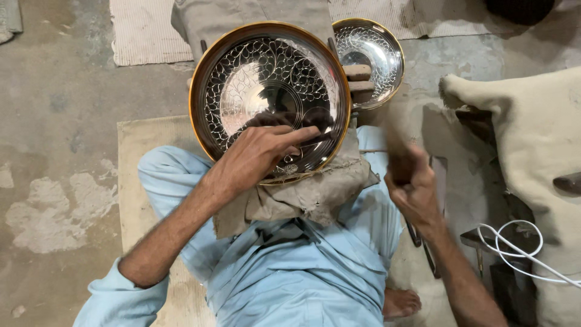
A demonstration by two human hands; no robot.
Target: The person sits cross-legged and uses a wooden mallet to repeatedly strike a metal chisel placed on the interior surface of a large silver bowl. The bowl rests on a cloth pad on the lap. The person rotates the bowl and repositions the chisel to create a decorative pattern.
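Two round metal plates are in view, both silvery with a brass-coloured rim and a chased leaf pattern. The larger plate (269, 91) stands tilted toward the camera, propped on a wad of grey cloth (308, 194) that lies across the person's lap. The smaller plate (370, 57) sits just behind it to the right, partly covered by the larger one's edge, with two small wooden blocks (358, 79) stacked against it.

Two hands are at work. The left hand (257, 154) rests on the lower part of the larger plate, fingers drawn close together and pressed to the metal; whether they pinch a small tool cannot be told. The right hand (411, 181) is raised to the right of the plate, clear of it, closed around a blurred dark object whose kind cannot be made out.

On the concrete floor (60, 121) lie one pale mat under the person, one ribbed mat at the top, one sack-like cushion (532, 139) at the right, and one looped white cable (514, 248). One bare foot (402, 301) shows below.
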